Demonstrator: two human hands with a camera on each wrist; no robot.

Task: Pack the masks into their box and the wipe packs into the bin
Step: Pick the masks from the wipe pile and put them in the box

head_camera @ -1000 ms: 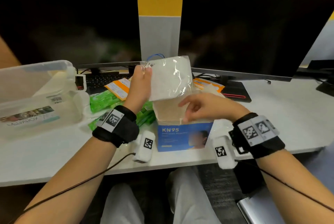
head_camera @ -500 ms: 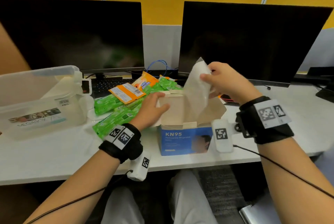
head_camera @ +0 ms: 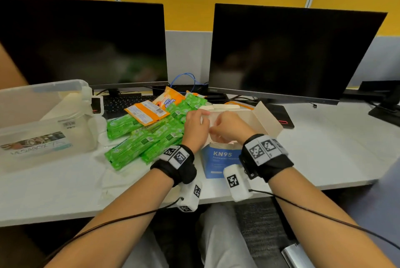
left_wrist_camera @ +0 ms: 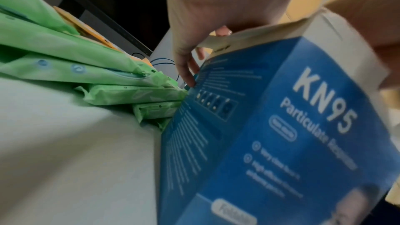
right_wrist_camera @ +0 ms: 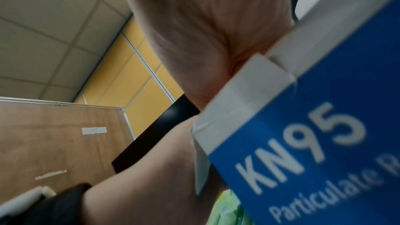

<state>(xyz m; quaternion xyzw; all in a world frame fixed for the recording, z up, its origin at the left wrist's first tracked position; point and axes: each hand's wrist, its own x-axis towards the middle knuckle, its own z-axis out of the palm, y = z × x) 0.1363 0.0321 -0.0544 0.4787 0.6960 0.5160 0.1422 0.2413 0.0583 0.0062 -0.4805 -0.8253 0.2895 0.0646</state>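
The blue KN95 mask box stands open near the desk's front edge, its flaps up. My left hand grips the box's left top edge, with fingers down its side. My right hand is over the opening, its fingers curled on a white mask that is mostly hidden inside. The box fills the left wrist view and the box fills the right wrist view. Green wipe packs and orange wipe packs lie piled left of the box. The clear plastic bin sits at the far left.
Two dark monitors stand behind, with a keyboard and a blue cable between them. A black pad with a red stripe lies right of the box. A pale flat wrapper lies near the desk's front edge.
The mask passed from my left hand to my right, which carried it down into the box. My left hand moved onto the box's edge.
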